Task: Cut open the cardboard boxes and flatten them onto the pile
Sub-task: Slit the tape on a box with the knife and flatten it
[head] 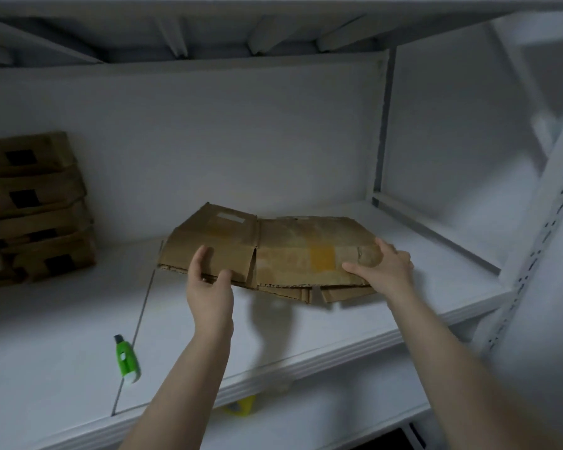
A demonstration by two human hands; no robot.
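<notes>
In the middle of the frame a flattened cardboard box [290, 251] is lying across the white shelf [62, 336], its near edge sitting a little above the shelf surface and casting a shadow below it. The left hand [208, 287] is gripping the near edge at the left part of the sheet, fingers curled over the top face and thumb closing against the front edge. The right hand [384, 271] is gripping the near right corner, thumb lying flat on the top face and fingers wrapping round the right edge. A yellow patch of tape [322, 258] is showing on the top face between the two hands, and a pale label [229, 216] is sitting near the far left corner. More brown layers are poking out under the near edge; whether they belong to the same box or to separate sheets cannot be told. At the left edge of the frame a stack of brown cardboard boxes [36, 206] with dark marks on their sides is standing on the same shelf, well apart from the hands. A green box cutter [126, 358] is lying on the shelf at the lower left, near the front lip and apart from both hands. Under the shelf, a small yellow object [241, 409] is peeking out, too blurred to identify.
</notes>
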